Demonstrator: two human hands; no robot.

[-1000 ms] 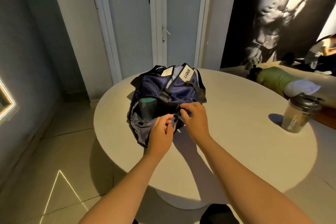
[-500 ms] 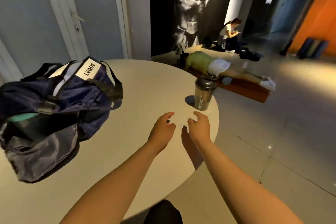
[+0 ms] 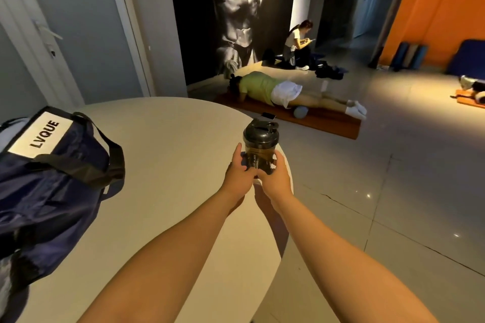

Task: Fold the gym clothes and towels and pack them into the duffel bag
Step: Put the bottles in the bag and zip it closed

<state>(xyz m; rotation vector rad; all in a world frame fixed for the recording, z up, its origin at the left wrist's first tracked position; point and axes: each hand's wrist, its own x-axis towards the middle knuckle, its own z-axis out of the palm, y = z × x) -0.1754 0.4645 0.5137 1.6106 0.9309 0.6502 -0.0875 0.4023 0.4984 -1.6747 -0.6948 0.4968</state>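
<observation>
Gym room, round bench (image 3: pixel 162 139) | duffel bag (image 3: pixel 52 178) on bench, well left of shaker bottle (image 3: pixel 260 139) | hands have left the bag — left hand (image 3: pixel 237 173) and right hand (image 3: pixel 275 178) both grasp the bottle | likely packing it next

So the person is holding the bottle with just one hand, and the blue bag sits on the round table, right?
Not quite. Both hands hold the bottle: the left hand and the right hand grip its sides, as the head view shows. The blue bag does sit on the round table.
</observation>
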